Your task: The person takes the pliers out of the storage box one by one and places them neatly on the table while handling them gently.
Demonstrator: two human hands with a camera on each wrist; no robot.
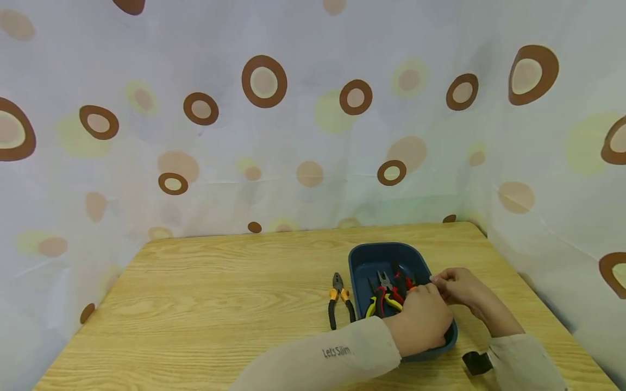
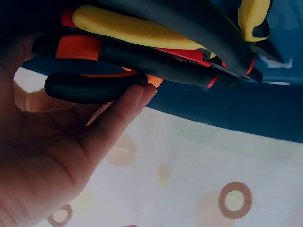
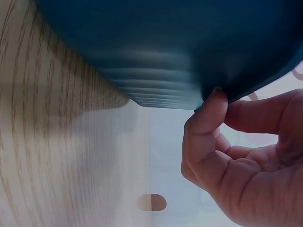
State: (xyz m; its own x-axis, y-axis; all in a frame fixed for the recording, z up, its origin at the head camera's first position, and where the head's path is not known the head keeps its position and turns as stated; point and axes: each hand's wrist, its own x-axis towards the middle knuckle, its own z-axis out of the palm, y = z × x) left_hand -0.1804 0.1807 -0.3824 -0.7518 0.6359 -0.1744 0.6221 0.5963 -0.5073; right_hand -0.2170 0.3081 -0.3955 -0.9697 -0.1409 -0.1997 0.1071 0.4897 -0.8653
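Note:
A dark blue plastic bin stands on the right side of the table with several pliers in it. My left hand reaches in over its near right part. In the left wrist view, the thumb and fingers hold black-and-orange pliers by the handles; their jaws are hidden. Beside them lie pliers with yellow, black and red handles. My right hand pinches the bin's right rim between thumb and bent index finger, plain in the right wrist view. Combination pliers with orange-and-black handles lie on the table, left of the bin.
The wood-grain table stretches to the left of the bin. A white cloth with brown and beige circles hangs behind the table and along its sides. A small black device sits at the right wrist.

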